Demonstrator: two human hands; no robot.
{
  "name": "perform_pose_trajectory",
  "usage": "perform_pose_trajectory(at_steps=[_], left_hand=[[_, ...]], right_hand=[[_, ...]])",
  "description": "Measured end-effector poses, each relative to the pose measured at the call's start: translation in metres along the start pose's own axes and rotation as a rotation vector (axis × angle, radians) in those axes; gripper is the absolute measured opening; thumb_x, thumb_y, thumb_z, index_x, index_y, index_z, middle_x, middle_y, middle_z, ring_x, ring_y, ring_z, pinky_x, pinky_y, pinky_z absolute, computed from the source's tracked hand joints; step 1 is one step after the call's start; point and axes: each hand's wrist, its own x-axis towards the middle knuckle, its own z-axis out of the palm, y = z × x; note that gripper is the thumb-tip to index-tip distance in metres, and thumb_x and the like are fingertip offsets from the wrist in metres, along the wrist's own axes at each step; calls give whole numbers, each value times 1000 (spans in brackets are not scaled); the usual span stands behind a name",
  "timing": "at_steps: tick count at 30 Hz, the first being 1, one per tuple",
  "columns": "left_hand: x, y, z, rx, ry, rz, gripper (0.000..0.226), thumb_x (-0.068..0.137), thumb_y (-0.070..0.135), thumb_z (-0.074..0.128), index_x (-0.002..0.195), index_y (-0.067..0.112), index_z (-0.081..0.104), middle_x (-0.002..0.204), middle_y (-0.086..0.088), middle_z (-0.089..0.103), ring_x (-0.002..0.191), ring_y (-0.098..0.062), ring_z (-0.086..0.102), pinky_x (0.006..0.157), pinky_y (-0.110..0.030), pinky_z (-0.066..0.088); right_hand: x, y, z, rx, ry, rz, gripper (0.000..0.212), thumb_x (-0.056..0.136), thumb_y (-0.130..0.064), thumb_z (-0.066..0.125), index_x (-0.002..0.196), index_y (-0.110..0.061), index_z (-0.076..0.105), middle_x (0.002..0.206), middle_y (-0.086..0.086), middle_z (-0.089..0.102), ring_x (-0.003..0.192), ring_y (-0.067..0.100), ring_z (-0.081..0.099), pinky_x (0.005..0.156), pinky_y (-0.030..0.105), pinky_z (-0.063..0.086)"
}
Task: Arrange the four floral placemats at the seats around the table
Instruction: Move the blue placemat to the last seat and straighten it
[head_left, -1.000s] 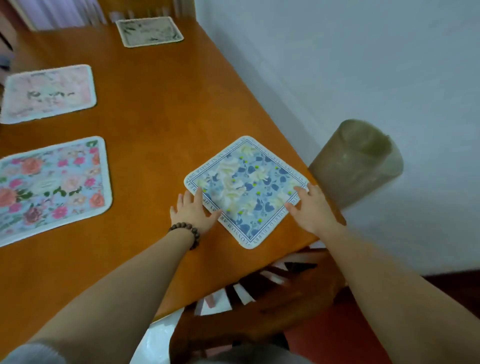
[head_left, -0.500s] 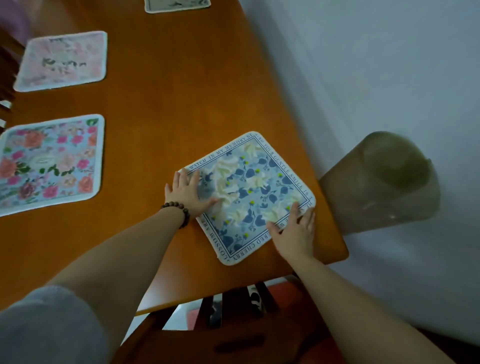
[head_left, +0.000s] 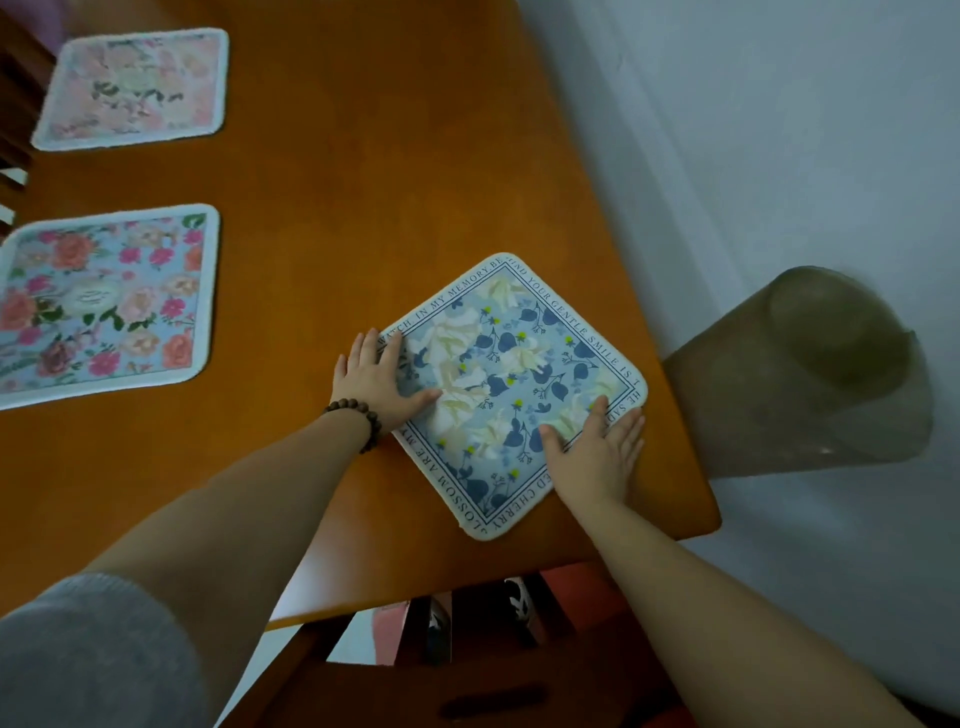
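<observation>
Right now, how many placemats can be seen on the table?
3. A blue mat lies near the table's right corner under both hands, a bright rose mat at the left edge, and a pale pink mat at far left. A fourth may lie out of frame.

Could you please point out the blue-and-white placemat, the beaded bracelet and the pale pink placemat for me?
blue-and-white placemat (head_left: 511, 374): head view, on its flowered middle.
beaded bracelet (head_left: 363, 418): head view, on the beads at the left wrist.
pale pink placemat (head_left: 136, 88): head view, on its centre.
</observation>
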Motion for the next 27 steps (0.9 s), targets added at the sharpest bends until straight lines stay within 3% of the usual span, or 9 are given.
perform_pose_trajectory(at_steps=[16,23,27], left_hand=[[-135,-65,21,-172,18,-36,93,78,72,51,151,29,13,160,-6,5,146,-22,3,117,-42,7],[-166,-63,26,-191,121,-41,77,85,58,53,149,27,24,149,-5,34,137,-23,28,109,-44,25],[-153,-63,19,-206,177,-76,80,84,57,54,149,24,22,147,-6,34,135,-24,28,108,-47,27]], right_hand=[[71,-56,-6,-164,-130,-377,82,89,-65,37,152,-18,11,157,21,-7,145,32,-8,115,43,-4],[84,-84,-5,-174,-172,-441,79,91,-61,39,151,-17,14,157,22,-6,145,34,-7,116,46,0],[57,-82,-7,-94,-132,-434,90,86,-67,43,152,-18,6,156,22,-9,144,34,-10,116,46,-2]])
